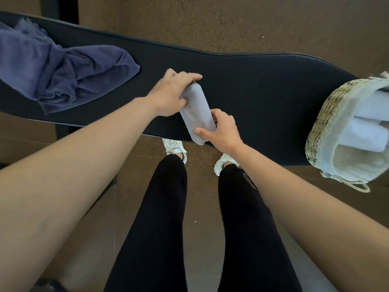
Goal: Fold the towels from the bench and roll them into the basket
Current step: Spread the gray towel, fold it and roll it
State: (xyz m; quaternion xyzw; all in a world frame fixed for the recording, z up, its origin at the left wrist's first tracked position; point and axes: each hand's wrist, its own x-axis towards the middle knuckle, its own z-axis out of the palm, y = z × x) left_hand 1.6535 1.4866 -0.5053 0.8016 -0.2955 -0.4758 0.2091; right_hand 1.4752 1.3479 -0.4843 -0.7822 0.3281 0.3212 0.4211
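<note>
A pale grey towel point(196, 111), rolled into a short tube, lies on the black padded bench point(263, 91) near its front edge. My left hand point(171, 92) grips the roll's far end, fingers curled over it. Its near end is held by my right hand point(222, 131), thumb across the front. A heap of dark blue towels point(52, 68) lies crumpled on the bench's left part. At the right end stands a woven basket point(324, 123) with a light lining, holding rolled white towels point(366, 131).
My legs in black trousers and white shoes point(174, 148) stand close against the bench's front. Brown speckled floor point(231, 24) lies beyond and below the bench. A dark post point(60, 7) rises at the far left behind it.
</note>
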